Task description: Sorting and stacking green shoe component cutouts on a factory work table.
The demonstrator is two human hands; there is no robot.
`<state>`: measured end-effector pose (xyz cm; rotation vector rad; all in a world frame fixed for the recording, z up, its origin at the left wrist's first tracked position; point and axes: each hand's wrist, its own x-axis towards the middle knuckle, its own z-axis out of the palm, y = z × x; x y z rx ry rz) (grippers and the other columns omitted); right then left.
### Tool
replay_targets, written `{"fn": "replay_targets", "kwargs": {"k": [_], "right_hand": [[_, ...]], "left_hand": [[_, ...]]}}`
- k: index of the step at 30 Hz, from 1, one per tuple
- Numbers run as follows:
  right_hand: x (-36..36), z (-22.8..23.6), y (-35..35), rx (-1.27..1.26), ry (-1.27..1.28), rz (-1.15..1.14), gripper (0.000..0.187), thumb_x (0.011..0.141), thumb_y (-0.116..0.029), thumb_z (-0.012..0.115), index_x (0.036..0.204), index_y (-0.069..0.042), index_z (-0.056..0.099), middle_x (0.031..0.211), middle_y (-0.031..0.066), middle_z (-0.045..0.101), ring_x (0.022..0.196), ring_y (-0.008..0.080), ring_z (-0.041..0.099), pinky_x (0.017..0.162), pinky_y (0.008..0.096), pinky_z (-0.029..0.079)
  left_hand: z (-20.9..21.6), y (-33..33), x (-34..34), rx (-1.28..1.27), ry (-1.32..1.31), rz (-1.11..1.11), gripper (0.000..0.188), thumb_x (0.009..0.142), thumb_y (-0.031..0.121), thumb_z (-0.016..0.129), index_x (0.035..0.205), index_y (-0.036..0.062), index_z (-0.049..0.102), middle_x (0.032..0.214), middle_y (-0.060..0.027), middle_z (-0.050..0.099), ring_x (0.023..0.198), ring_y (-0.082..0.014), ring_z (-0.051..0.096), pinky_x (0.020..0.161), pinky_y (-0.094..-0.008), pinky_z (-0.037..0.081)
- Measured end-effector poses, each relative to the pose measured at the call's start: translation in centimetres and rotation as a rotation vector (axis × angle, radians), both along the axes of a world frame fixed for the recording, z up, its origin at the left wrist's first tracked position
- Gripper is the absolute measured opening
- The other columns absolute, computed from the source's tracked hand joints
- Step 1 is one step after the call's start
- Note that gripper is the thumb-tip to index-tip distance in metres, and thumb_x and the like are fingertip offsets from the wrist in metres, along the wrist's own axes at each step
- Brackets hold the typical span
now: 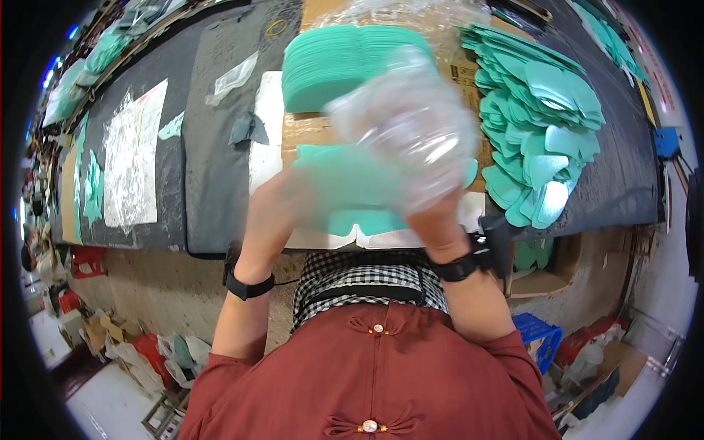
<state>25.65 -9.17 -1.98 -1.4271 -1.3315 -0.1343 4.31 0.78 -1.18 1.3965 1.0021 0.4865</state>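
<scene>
In front of me a clear plastic bag (414,121), smeared by motion, covers the fingers of my right hand (438,218). I seem to grip the bag near its lower end, while its other end reaches up and to the left. At the left edge of a blurred stack of mint-green cut sheets (345,176) is my left hand (282,198), its fingers smeared too. Whether those fingers hold the sheets or only touch them does not show. Just beyond stands a neat, thick block of mint-green cut pieces (352,62).
A large loose heap of green pieces (543,125) lies on the table at the right. Crumpled clear plastic (396,11) lies at the far side. To the left are a dark scrap (248,130) and a white plastic-covered sheet (136,161). Below right, a cardboard box (561,275) holds green pieces.
</scene>
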Motion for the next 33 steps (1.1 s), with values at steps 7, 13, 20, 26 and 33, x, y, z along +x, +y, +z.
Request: {"fn": "replay_targets", "kwargs": {"k": [7,13,20,26,33], "right_hand": [[7.7,3.2,-3.0,-0.136,0.06,-0.152,0.048,0.08,-0.007,0.083,0.123,-0.001,0.063,0.128,0.0125,0.062,0.114,0.0211,0.061,0.097,0.0372,0.048],[6.2,3.1,-4.9,-0.036,0.192,-0.268,0.047,0.082,-0.004,0.08,0.125,-0.001,0.063,0.128,0.0119,0.064,0.114,0.0214,0.061,0.101,0.0359,0.047],[-2.6,0.4,-1.2,-0.037,0.29,0.089,0.056,0.075,-0.016,0.08,0.123,0.004,0.058,0.108,0.0152,0.067,0.095,0.031,0.065,0.081,0.0433,0.051],[-1.8,0.4,-2.8,-0.189,-0.538,-0.117,0.06,0.077,-0.016,0.081,0.129,0.0,0.055,0.111,0.0114,0.067,0.09,0.0285,0.067,0.074,0.0426,0.053],[-6.6,2.2,1.7,-0.059,0.094,0.258,0.041,0.073,-0.013,0.08,0.109,0.001,0.065,0.095,0.0157,0.07,0.082,0.0319,0.068,0.072,0.0383,0.054]], "left_hand": [[0.1,-0.1,0.1,-0.032,0.033,0.057,0.017,0.09,0.005,0.065,0.106,-0.0006,0.066,0.087,-0.0006,0.062,0.069,-0.0086,0.058,0.063,-0.0227,0.046],[0.3,0.1,-0.5,-0.064,0.048,0.043,0.019,0.09,0.007,0.065,0.107,-0.0022,0.067,0.089,-0.0024,0.065,0.069,-0.009,0.059,0.06,-0.0234,0.047],[1.7,0.0,-0.2,0.122,0.026,-0.031,0.018,0.094,0.01,0.06,0.103,-0.0017,0.069,0.088,-0.0008,0.068,0.078,-0.0072,0.062,0.069,-0.0227,0.049],[2.0,-0.3,-1.7,-0.316,-0.131,0.15,0.033,0.104,0.026,0.051,0.121,-0.0003,0.064,0.104,-0.0012,0.066,0.089,-0.0085,0.062,0.079,-0.0229,0.049],[0.9,-0.8,-3.2,-0.18,-0.339,0.125,0.039,0.106,0.026,0.044,0.132,0.0014,0.057,0.117,-0.0065,0.064,0.104,-0.0127,0.061,0.087,-0.0272,0.049]]}}
